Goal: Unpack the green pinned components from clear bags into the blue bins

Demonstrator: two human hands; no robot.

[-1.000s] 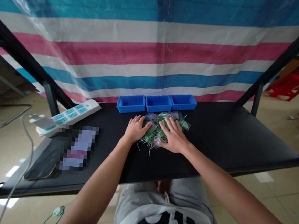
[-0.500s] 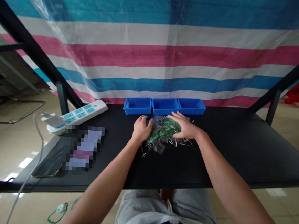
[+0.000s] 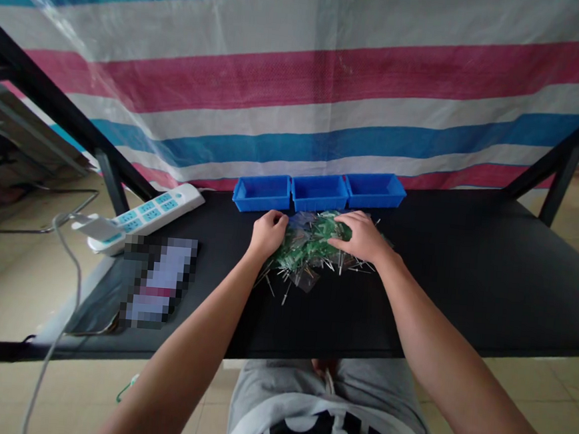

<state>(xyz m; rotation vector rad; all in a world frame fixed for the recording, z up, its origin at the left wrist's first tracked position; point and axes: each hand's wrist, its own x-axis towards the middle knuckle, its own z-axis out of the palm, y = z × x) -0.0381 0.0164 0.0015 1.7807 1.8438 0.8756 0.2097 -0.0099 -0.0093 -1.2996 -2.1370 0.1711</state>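
Observation:
A loose pile of small green pieces with thin metal pins [image 3: 299,252] lies mid-table, mixed with bits of clear plastic bag [image 3: 305,280]. At its left edge is my left hand [image 3: 268,234], fingers curled and thumb tip close to the index finger. Whatever that hand may pinch is too small or hidden to name. My right hand [image 3: 362,237] rests over the pile's right side, thumb and fingers apart, touching the green pieces. Just behind the pile, three blue bins [image 3: 320,194] stand in a row.
To the left lie a white power strip [image 3: 152,216] with a plugged-in charger [image 3: 99,227] and a phone-like slab [image 3: 161,287], partly pixelated. A cable [image 3: 78,280] hangs over the black table's [image 3: 469,285] left side. A striped tarp [image 3: 300,77] hangs behind; dark frame bars [image 3: 563,178] flank it.
The pile looks more spread out, towards the left. My left hand has shifted slightly left and its fingers have curled in. My right hand stays over the right side. The view has tilted slightly.

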